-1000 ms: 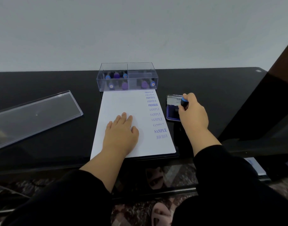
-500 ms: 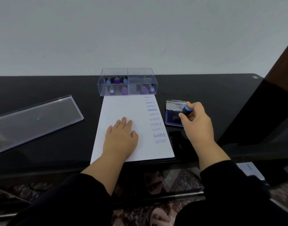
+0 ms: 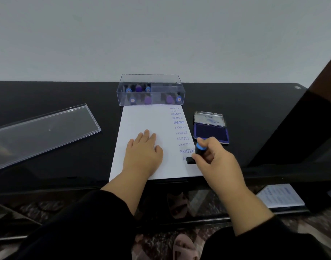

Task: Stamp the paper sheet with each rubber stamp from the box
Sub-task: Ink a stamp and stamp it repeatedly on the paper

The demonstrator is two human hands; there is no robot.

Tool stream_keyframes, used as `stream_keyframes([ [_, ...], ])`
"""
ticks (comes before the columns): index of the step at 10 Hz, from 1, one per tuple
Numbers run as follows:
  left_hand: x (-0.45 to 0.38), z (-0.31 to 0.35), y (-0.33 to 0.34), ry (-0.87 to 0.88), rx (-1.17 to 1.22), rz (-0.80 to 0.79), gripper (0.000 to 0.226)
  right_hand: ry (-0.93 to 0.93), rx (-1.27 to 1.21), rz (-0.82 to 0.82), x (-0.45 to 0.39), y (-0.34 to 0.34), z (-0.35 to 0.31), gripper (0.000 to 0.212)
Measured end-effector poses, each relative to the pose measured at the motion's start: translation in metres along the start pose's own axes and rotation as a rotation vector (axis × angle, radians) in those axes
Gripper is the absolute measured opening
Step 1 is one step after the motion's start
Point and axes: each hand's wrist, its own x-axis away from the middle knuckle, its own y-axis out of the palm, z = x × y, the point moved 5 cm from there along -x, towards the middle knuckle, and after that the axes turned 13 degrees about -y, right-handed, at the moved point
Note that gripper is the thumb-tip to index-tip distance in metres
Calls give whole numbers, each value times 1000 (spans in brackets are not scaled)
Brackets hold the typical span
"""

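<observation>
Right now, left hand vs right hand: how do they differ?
The left hand lies flat, fingers straight, pressing on the paper sheet; the right hand is curled round a blue-capped stamp. The left hand sits mid-sheet, the right hand at the sheet's right edge below the ink pad. Both wear black sleeves.

It looks like a room in a home. A glossy black surface (image 3: pixel 48 94) stands against a plain pale wall (image 3: pixel 161 34), the floor (image 3: pixel 157 243) below is dark patterned stone, and a foot in a pink slipper (image 3: pixel 183 246) shows beneath the edge.
</observation>
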Motion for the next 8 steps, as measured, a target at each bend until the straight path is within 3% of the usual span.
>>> stream_keyframes([
  [8,0,-1,0,11,-16,-5,53,-32,157,-9,4,13,-7,25],
])
